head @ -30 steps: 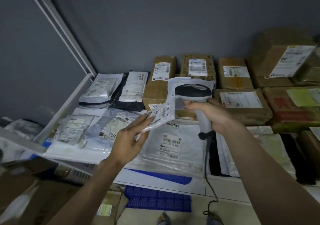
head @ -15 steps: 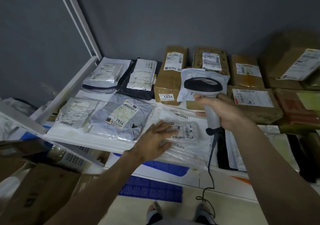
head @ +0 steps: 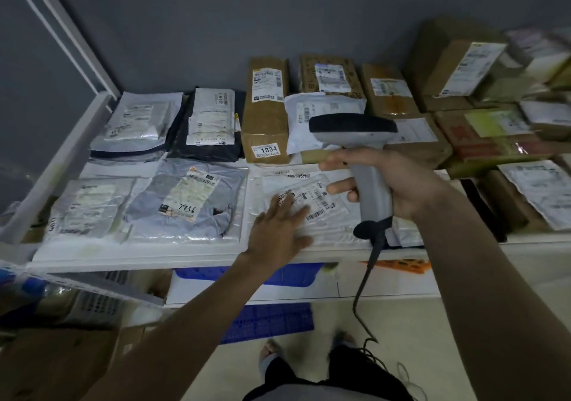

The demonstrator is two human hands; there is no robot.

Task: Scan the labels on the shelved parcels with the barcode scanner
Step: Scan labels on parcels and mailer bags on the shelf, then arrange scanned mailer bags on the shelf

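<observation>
My right hand (head: 392, 181) grips the handle of a grey barcode scanner (head: 355, 128); its black-fronted head points away from me, over the parcels, and its cable hangs to the floor. My left hand (head: 278, 227) lies flat, fingers straight, on a clear plastic parcel (head: 315, 224) at the shelf's front, just left of that parcel's white barcode label (head: 315, 200). The scanner head hovers above and behind this label. A grey bag parcel marked 7936 (head: 191, 196) lies to the left. Behind stands a brown box marked 1834 (head: 267, 116).
The white shelf (head: 129, 255) carries more plastic mailers at the left and back left, and several brown cartons (head: 386, 91) at the back and right. A blue crate (head: 290, 277) sits under the shelf. Cardboard boxes (head: 55, 366) stand at lower left. My feet show on the floor.
My left hand laid the small labelled packet it was holding up down onto the front parcel and now presses there. The scanner came lower and nearer. The view shifted closer to the shelf.
</observation>
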